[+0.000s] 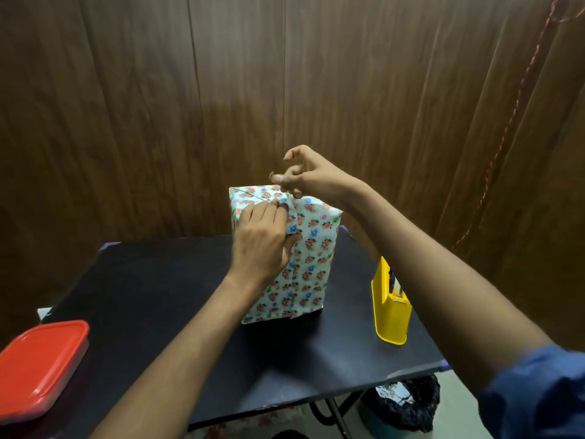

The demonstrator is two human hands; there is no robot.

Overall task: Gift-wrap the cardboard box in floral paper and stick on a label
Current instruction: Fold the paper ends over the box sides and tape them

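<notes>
Single head-worn view, forward and down, close over table (177, 299).

Dim, warm indoor light on my work, soft all over.

A faint bright band crosses the wooden wall (247, 106) ahead of me; my black table (164, 280) carries a dull sheen and my arms' soft shadows. The wide lens bends the wall's seams outward at the edges, and detail smears slightly.
</notes>
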